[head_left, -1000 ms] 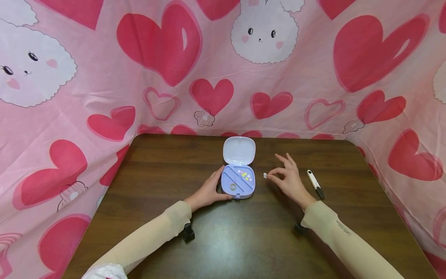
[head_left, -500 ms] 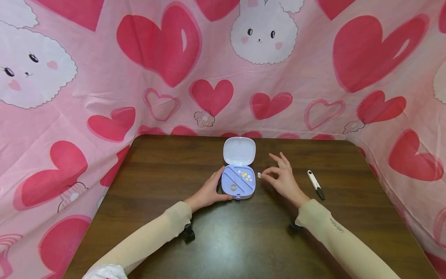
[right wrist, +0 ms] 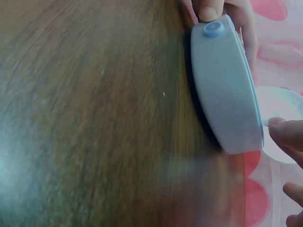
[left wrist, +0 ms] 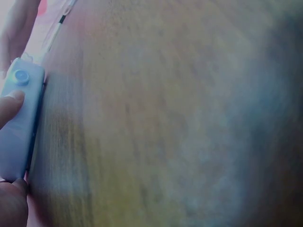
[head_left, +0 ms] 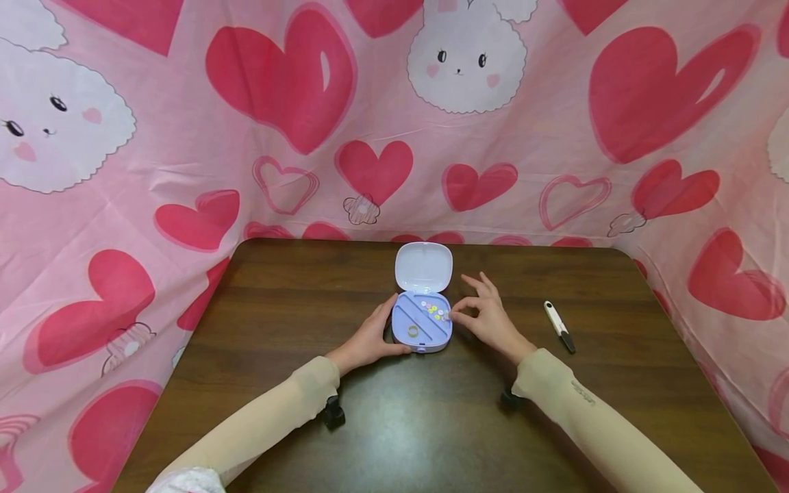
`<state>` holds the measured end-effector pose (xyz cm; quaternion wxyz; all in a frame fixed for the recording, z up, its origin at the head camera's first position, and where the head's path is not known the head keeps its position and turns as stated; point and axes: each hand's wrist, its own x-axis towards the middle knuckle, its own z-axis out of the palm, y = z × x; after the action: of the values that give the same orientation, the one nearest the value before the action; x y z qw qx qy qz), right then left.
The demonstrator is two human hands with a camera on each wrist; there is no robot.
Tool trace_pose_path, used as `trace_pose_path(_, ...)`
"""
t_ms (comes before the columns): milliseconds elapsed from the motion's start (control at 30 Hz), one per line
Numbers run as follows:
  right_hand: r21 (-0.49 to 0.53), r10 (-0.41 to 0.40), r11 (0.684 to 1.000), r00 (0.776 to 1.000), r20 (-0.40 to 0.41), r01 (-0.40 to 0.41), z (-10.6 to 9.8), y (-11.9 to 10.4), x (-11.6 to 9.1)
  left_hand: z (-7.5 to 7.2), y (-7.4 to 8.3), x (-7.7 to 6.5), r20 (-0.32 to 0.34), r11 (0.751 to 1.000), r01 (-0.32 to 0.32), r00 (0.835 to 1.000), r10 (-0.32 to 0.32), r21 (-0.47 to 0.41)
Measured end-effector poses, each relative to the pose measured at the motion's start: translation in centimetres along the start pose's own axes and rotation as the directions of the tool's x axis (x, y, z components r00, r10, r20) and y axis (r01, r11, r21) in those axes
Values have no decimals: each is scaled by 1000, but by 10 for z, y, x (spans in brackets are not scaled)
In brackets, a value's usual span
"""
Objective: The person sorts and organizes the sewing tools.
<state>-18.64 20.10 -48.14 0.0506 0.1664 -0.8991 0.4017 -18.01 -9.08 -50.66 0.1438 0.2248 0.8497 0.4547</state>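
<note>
A lavender compartment box (head_left: 425, 323) stands on the table with its white lid (head_left: 423, 267) raised at the back. Diagonal dividers split its inside. A gold ring (head_left: 413, 331) lies in the front left compartment, and several small white, yellow and pink pieces (head_left: 434, 310) in the far right one. My left hand (head_left: 366, 337) grips the box's left side, thumb (left wrist: 10, 105) on the front wall near the round button (left wrist: 21, 76). Over the right rim, my right hand (head_left: 490, 322) pinches a small white piece (right wrist: 266, 122) between thumb and index finger, other fingers spread.
A white pen-like tool with a dark tip (head_left: 558, 326) lies on the brown wooden table (head_left: 296, 287), right of my right hand. Pink cloth (head_left: 524, 137) with hearts and rabbit faces hangs behind the table and along both sides.
My right hand has moved left with the white piece, from the table's right side to the box's right rim. The left hand and the box have stayed in place.
</note>
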Motion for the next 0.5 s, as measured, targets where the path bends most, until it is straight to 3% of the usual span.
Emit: trace_pose_path(500, -15, 65, 998, 990, 126, -64, 3, -5, 6, 0, -2, 0, 3, 1000, 1, 1000, -1, -3)
